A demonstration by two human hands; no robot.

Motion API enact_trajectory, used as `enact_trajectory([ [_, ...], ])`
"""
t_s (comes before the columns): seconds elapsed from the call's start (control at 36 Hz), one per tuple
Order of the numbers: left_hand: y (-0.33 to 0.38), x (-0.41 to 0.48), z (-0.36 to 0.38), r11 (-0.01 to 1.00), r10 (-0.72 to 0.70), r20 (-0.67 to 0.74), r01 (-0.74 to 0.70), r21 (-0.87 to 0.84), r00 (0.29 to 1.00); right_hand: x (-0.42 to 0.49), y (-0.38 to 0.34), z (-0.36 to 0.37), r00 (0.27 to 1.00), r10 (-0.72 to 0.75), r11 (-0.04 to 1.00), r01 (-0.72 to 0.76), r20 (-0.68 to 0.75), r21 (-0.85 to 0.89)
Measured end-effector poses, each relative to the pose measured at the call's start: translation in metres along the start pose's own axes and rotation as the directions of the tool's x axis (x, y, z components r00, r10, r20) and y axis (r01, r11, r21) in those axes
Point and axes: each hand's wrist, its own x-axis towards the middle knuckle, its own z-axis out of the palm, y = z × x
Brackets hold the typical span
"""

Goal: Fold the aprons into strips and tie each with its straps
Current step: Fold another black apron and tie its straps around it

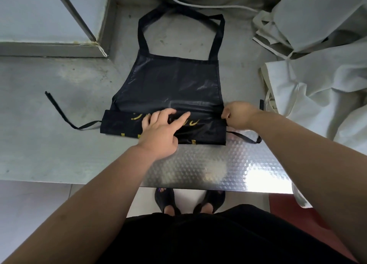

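A black apron (170, 81) lies flat on the steel table (208, 168), its neck loop (216, 35) stretched toward the back. Its lower part is folded up into a band (117, 126) with yellow lettering along the near side. My left hand (161, 128) presses on the middle of that band, fingers spread. At the band's right end my right hand (237, 114) pinches the folded edge. One waist strap (59, 110) trails off to the left, the other (244, 137) lies to the right under my right wrist.
A heap of white aprons (317, 81) with pale straps fills the right side of the table. A raised ledge (51, 49) runs along the back left, and a white cable (198, 4) crosses the back. My sandalled feet (188, 202) show below the table's front edge.
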Motion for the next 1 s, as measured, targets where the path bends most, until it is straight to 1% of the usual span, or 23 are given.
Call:
enact_trajectory([
  [0.06,-0.003,-0.004,0.001,0.999,-0.008,0.059,0.006,0.042,0.998,0.000,0.005,-0.002,0.997,0.059,0.991,-0.052,-0.056,0.121],
  [0.08,-0.005,-0.006,0.002,0.999,-0.010,0.088,0.006,0.049,0.996,0.000,0.008,-0.003,0.988,0.095,0.981,-0.072,-0.120,0.181],
  [0.14,-0.008,-0.009,0.004,0.998,-0.007,0.113,0.001,0.058,0.994,-0.002,0.009,-0.003,0.938,0.172,0.953,-0.081,-0.302,0.292],
  [0.17,-0.010,-0.010,0.004,0.998,-0.003,0.110,-0.003,0.057,0.994,-0.005,0.005,-0.002,0.910,0.183,0.938,-0.049,-0.372,0.344],
  [0.19,-0.010,-0.010,0.005,0.999,0.002,0.103,-0.006,0.047,0.995,-0.008,-0.003,0.000,0.895,0.157,0.926,0.013,-0.418,0.376],
  [0.22,-0.012,-0.011,0.005,0.999,0.008,0.092,-0.011,0.031,0.996,-0.013,-0.014,0.004,0.893,0.099,0.919,0.087,-0.439,0.385],
  [0.25,-0.014,-0.013,0.005,1.000,0.017,0.077,-0.017,0.009,0.997,-0.018,-0.026,0.010,0.901,0.019,0.920,0.155,-0.434,0.361],
  [0.28,-0.015,-0.013,0.005,1.000,0.018,0.058,-0.017,-0.014,0.998,-0.021,-0.034,0.018,0.911,-0.069,0.933,0.202,-0.406,0.297],
  [0.31,-0.019,-0.015,0.005,1.000,0.019,0.028,-0.019,-0.025,0.999,-0.022,-0.041,0.028,0.925,-0.139,0.952,0.223,-0.354,0.210],
  [0.33,-0.024,-0.017,0.004,1.000,0.020,-0.006,-0.020,-0.013,1.000,-0.022,-0.045,0.037,0.942,-0.176,0.968,0.218,-0.285,0.121],
  [0.39,-0.035,-0.021,0.001,0.999,0.010,-0.041,-0.009,0.044,0.999,-0.024,-0.043,0.049,0.970,-0.158,0.987,0.157,-0.183,-0.019],
  [0.53,-0.075,-0.036,-0.007,0.992,0.037,0.050,-0.042,0.116,0.998,-0.037,-0.041,0.061,0.979,-0.135,0.969,0.098,-0.152,-0.227],
  [0.64,-0.099,-0.037,-0.018,0.986,0.033,0.060,-0.042,0.163,0.998,-0.039,-0.045,0.064,0.972,-0.087,0.975,0.038,-0.219,-0.217],
  [0.72,-0.099,-0.030,-0.028,0.973,0.041,0.054,-0.052,0.225,0.998,-0.037,-0.050,0.061,0.954,-0.104,0.960,0.022,-0.281,-0.280],
  [0.81,-0.100,-0.018,-0.040,0.964,0.072,0.034,-0.078,0.254,0.997,-0.038,-0.055,0.056,0.948,-0.078,0.967,-0.004,-0.309,-0.256],
  [0.86,-0.104,-0.009,-0.050,0.970,0.095,0.057,-0.105,0.217,0.994,-0.040,-0.055,0.048,0.961,-0.067,0.968,-0.003,-0.268,-0.252],
  [0.92,-0.109,-0.001,-0.059,0.981,0.088,0.100,-0.104,0.161,0.991,-0.041,-0.055,0.038,0.977,-0.047,0.970,-0.005,-0.208,-0.242],
  [1.0,-0.114,0.008,-0.068,0.995,0.068,0.155,-0.078,0.059,0.986,-0.039,-0.057,0.023,0.991,0.020,0.997,-0.029,-0.136,-0.067],
])
